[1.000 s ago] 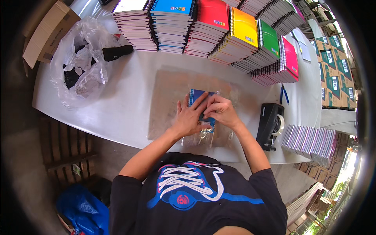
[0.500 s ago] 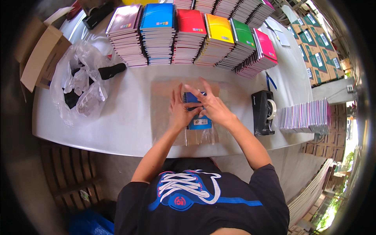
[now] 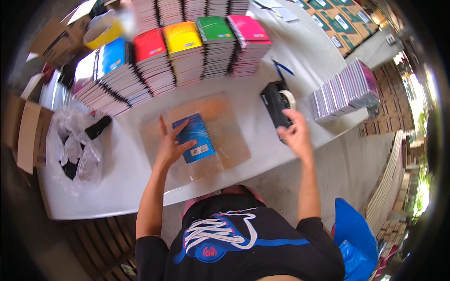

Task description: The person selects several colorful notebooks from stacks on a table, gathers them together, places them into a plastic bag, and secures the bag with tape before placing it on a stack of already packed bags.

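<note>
A small blue spiral notebook point(image 3: 200, 132) lies tilted on a clear plastic sheet over a brown sheet point(image 3: 229, 126) on the table. My left hand point(image 3: 172, 146) rests at its left side, fingers spread, with thumb and fingertips on the cover. Clear plastic extends past the notebook's near edge. My right hand point(image 3: 297, 136) hovers at the near end of a black tape dispenser point(image 3: 271, 105), its fingers half curled and apart, slightly blurred. I see nothing between those fingers. The dispenser carries a roll of pale tape point(image 3: 288, 99).
Stacked spiral notebooks point(image 3: 183, 61) in several colours line the table's far side. A plastic bag point(image 3: 77, 150) and open carton point(image 3: 33, 136) are at left. Blue-handled pliers point(image 3: 282, 69) lie beyond the dispenser. A wrapped notebook row point(image 3: 344, 91) stands right, near the table edge.
My right hand has left the notebook and moved right to the tape dispenser. My left hand stays on the notebook with its fingers spread. The whole view has turned and shifted.
</note>
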A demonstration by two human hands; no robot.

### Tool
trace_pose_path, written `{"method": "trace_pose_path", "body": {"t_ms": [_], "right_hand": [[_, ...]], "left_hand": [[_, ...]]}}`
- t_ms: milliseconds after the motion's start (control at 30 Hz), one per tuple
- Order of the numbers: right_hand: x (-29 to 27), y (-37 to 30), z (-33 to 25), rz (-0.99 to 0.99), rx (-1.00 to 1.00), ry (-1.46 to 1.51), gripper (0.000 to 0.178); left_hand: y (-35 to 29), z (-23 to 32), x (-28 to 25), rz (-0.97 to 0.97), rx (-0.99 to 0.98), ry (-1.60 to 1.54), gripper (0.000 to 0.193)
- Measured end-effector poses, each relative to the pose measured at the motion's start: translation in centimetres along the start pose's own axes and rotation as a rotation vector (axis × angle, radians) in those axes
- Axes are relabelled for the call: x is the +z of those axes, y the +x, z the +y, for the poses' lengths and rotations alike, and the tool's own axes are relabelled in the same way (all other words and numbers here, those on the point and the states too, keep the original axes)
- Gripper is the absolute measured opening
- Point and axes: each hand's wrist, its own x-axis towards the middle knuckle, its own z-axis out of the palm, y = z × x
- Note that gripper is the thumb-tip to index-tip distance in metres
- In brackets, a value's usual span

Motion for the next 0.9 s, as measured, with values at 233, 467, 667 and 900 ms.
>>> {"method": "trace_pose_path", "body": {"t_ms": [233,467,667,900], "right_hand": [[-7.9,4.4,9.0,-0.391,0.541,0.017,0.031],[-7.1,1.1,12.9,-0.273,0.533,0.818,0.02],[-4.4,-3.3,12.0,0.239,0.168,-0.306,0.013],[-5.1,-1.8,3.5,0.293,0.333,-0.581,0.009]], "left_hand": [[0.8,0.3,0.7,0.029,0.038,0.033,0.068],[0.2,-0.2,0.6,0.054,0.016,0.012,0.07],[0.2,0.3,0.5,0.043,0.0,0.042,0.069],[-0.2,-1.0,1.3,0.108,0.116,0.18,0.07]]}}
